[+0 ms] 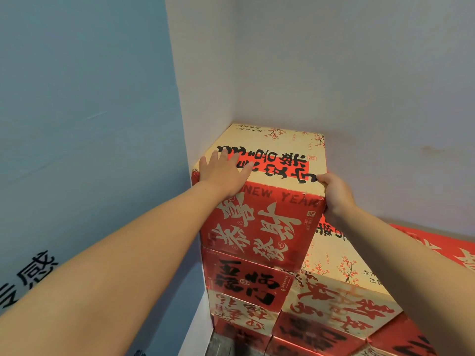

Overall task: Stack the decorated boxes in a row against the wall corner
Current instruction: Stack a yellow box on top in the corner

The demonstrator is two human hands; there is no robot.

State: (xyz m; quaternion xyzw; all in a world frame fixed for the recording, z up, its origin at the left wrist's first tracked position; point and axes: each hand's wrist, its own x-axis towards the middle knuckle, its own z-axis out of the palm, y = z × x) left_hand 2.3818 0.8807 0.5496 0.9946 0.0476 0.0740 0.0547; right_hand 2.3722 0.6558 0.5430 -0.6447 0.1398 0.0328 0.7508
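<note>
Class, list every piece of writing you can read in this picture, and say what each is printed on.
"NEW YEAR": front face of the top red-and-cream cardboard box.
"感": blue wall panel, left; the characters below it are cut off.
Large brush calligraphy on it and the lower stacked decorated boxes: too stylised or inverted to read.
Small print there: too small.

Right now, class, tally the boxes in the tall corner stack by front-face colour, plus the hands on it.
Red-fronted boxes: 3
Cream-fronted boxes: 1
Hands on the top box: 2
Total: 6
</note>
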